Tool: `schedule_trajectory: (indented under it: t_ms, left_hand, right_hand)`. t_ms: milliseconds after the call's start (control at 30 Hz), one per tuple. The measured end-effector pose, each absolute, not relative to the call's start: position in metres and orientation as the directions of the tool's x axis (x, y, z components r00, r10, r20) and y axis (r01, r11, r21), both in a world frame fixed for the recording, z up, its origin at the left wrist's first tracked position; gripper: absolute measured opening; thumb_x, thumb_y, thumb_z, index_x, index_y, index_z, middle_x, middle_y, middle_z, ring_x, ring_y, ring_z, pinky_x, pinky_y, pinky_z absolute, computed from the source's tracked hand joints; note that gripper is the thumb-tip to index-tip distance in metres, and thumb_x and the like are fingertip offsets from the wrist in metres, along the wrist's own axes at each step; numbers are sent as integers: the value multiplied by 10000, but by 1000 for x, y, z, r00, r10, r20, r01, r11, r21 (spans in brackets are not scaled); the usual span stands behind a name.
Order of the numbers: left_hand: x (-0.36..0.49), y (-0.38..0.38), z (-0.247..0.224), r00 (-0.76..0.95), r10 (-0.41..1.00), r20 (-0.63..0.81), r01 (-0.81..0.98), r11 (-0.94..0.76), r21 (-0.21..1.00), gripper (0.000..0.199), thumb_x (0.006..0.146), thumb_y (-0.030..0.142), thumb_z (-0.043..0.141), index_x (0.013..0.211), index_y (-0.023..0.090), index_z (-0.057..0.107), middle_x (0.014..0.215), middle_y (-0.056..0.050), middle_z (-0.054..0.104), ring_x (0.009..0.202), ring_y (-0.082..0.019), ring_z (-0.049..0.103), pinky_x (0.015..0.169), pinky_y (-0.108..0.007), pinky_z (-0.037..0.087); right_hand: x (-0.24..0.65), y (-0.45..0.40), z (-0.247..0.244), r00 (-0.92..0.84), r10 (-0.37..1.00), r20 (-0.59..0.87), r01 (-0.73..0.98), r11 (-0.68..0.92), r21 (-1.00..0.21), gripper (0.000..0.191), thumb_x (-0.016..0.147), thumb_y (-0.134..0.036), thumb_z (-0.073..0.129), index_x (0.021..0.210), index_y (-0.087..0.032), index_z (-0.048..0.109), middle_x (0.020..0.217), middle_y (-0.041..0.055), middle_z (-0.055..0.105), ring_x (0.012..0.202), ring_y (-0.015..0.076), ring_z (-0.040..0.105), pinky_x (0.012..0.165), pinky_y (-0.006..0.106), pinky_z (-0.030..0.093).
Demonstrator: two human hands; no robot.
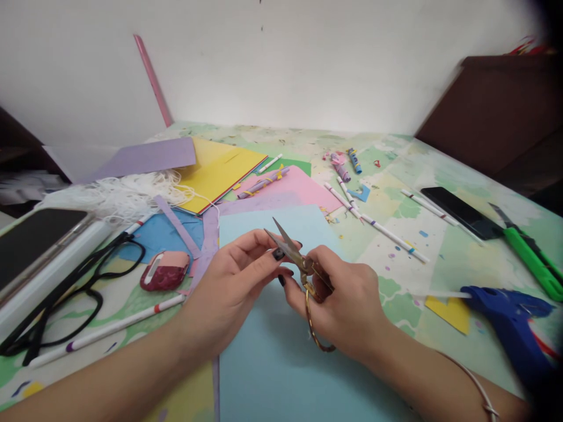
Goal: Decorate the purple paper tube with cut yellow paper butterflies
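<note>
My right hand (341,299) grips a pair of small scissors (288,241) with gold-coloured handles, its fingers in and around the loops. The blades point up and to the left, slightly parted. Close against them, my left hand (240,278) is closed in a pinch, thumb and fingertips at the blades. Whatever is between those fingertips is hidden or too small to make out. Below both hands lies a light blue sheet of paper (264,375), over purple and pink sheets (292,187). Left of my left hand sits a pink and dark red earbud case (165,271).
At left are black glasses (94,293), a phone (39,246) and white string (127,196). Yellow paper (224,167) lies behind. On the right are white striped sticks (396,239), another phone (461,212), a green cutter (532,264) and a blue glue gun (505,322).
</note>
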State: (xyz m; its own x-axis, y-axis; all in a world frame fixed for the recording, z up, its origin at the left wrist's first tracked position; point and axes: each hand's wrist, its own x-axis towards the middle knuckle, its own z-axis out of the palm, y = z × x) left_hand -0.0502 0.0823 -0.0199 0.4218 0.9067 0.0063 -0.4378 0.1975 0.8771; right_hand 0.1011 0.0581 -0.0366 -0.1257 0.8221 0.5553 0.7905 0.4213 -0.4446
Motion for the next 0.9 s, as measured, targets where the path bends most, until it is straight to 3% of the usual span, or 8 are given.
schedule_trajectory:
  t_ms: [900]
  left_hand:
    - [-51, 82, -26, 376, 925, 62, -385, 95, 918, 57, 883, 163, 572, 908, 176, 622, 967, -5, 647, 916, -115, 590, 842, -234, 493]
  right_hand:
    - [99, 60, -40, -95, 772, 628, 811, 426, -401, 205, 734, -317, 627, 670, -166, 504, 449, -72, 488, 341, 46, 348, 387, 181, 296]
